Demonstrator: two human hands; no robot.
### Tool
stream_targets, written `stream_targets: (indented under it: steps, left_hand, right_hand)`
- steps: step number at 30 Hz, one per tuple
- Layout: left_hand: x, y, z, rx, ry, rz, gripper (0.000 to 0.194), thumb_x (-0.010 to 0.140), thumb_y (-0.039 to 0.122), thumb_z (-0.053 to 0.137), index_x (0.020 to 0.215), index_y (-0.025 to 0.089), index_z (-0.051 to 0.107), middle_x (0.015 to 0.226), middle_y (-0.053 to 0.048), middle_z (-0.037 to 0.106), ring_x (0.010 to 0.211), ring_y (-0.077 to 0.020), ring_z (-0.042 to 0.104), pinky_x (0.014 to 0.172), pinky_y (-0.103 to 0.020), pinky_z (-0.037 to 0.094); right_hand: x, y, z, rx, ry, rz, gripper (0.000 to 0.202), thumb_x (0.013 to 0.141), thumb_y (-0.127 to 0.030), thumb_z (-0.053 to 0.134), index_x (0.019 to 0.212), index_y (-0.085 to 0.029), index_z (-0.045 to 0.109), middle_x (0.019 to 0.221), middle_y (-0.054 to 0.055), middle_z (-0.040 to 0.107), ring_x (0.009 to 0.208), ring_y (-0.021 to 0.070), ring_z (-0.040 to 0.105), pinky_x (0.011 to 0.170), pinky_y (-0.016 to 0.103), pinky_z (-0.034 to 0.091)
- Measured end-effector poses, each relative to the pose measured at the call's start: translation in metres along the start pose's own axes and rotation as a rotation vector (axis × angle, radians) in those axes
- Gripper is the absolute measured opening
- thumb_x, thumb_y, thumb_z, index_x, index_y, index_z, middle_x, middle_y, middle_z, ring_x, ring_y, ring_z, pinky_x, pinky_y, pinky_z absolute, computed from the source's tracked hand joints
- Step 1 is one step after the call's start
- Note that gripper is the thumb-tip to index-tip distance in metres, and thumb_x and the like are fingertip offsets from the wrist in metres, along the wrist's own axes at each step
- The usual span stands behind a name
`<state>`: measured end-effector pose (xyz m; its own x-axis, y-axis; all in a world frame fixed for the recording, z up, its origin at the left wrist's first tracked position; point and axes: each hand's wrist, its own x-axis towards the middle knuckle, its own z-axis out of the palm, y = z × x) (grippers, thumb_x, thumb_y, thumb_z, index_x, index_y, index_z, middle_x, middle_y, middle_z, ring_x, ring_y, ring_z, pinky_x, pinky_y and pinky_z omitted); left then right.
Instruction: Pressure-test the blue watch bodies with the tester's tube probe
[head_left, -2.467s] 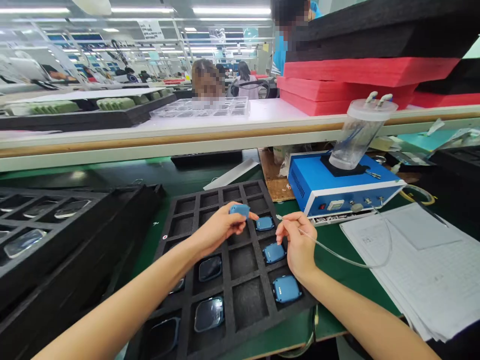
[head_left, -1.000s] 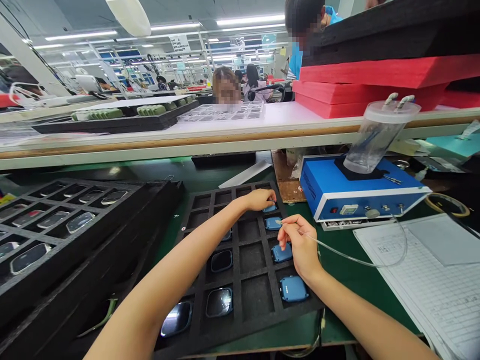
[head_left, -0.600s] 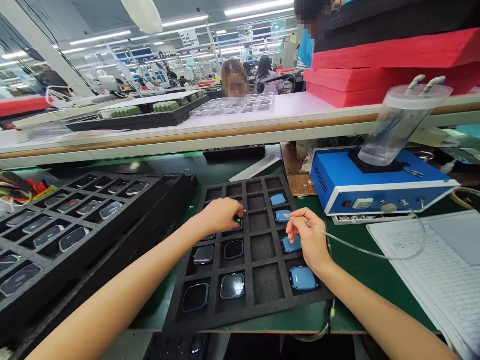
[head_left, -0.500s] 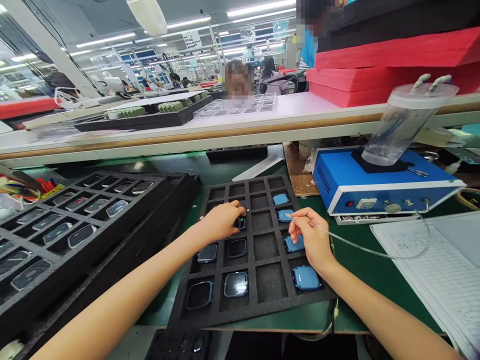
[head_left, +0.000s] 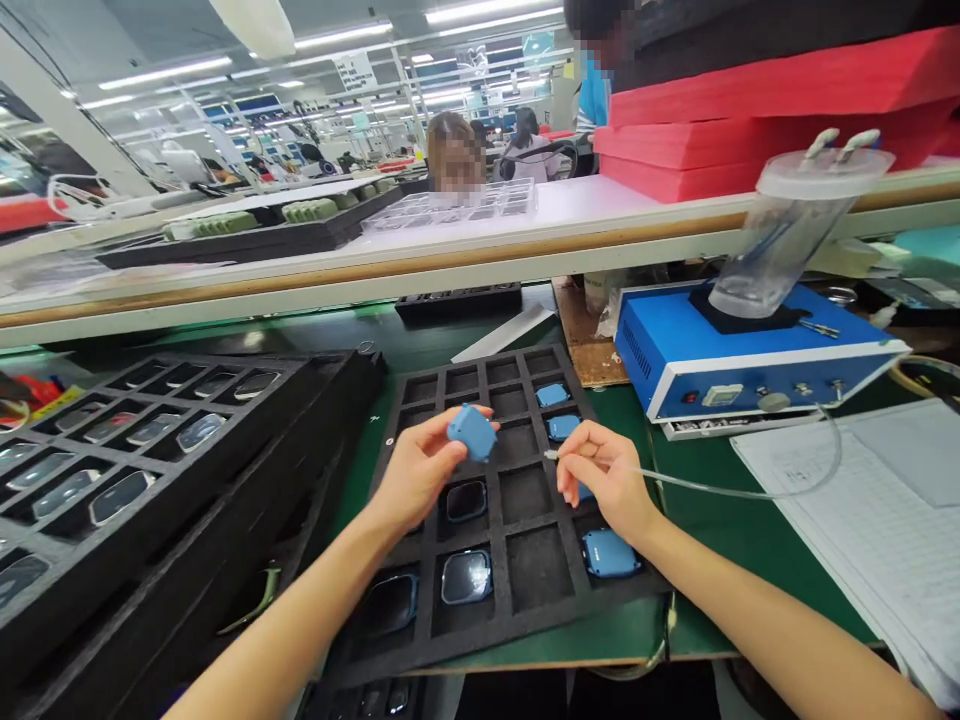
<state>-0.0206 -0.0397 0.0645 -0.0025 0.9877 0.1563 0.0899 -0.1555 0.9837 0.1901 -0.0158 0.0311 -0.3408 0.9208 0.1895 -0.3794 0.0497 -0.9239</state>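
Note:
Between the thumb and fingers of my left hand [head_left: 421,462] is a blue watch case [head_left: 472,433], raised above the foam tray with its blue back showing. My right hand [head_left: 606,475] pinches a suction pen [head_left: 553,455] by its thin body; a clear tube [head_left: 712,488] runs from it to the right. The pen's pale tip points left, apart from the case. Under both hands lies a black foam tray [head_left: 501,557]. Its right column holds blue watch cases back up [head_left: 611,553]; on the left, others such as a watch case [head_left: 466,577] lie dark glass up.
Stacked black trays [head_left: 247,470] with watch glasses stand at left. A blue machine [head_left: 757,360] carrying a clear cylinder [head_left: 772,240] sits at back right, beside papers [head_left: 840,500]. A shelf [head_left: 300,280] crosses behind, with red foam [head_left: 750,140] on it. Other people are beyond.
My left hand has lifted the watch case out of the tray and turned its back into view. My right hand has drawn the pen slightly left and down. The camera view has shifted slightly.

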Motion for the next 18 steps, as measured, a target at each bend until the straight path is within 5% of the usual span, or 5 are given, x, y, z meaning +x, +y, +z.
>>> stream_targets:
  steps: [3, 9, 18]
  left_hand:
    - [-0.011, -0.011, 0.022, -0.264, -0.035, -0.063, 0.047, 0.062, 0.042, 0.076, 0.101, 0.016, 0.065, 0.103, -0.011, 0.067, 0.090, -0.0261, 0.064, 0.081, -0.034, 0.049]
    - [-0.009, -0.027, 0.035, -0.321, -0.132, -0.129, 0.044, 0.068, 0.024, 0.075, 0.110, 0.021, 0.062, 0.104, -0.008, 0.067, 0.089, -0.0208, 0.064, 0.084, -0.031, 0.048]
    - [-0.006, -0.020, 0.038, -0.475, -0.110, -0.389, 0.033, 0.085, 0.034, 0.052, 0.111, 0.017, 0.063, 0.107, -0.011, 0.064, 0.051, -0.0083, 0.055, 0.042, -0.018, 0.041]
  right_hand:
    - [-0.006, 0.000, 0.000, -0.053, -0.095, -0.022, 0.004, 0.072, -0.016, 0.056, 0.070, -0.017, 0.053, 0.050, -0.003, 0.059, 0.038, 0.0096, 0.050, 0.038, 0.019, 0.040]
    - [-0.008, 0.000, -0.002, -0.073, -0.088, -0.050, 0.005, 0.076, -0.016, 0.054, 0.072, -0.018, 0.053, 0.052, -0.002, 0.060, 0.041, 0.0107, 0.052, 0.039, 0.021, 0.042]
    - [-0.005, 0.000, -0.001, -0.116, -0.049, 0.005, 0.005, 0.075, -0.015, 0.055, 0.071, -0.017, 0.053, 0.051, -0.002, 0.060, 0.040, 0.0103, 0.052, 0.039, 0.021, 0.042]
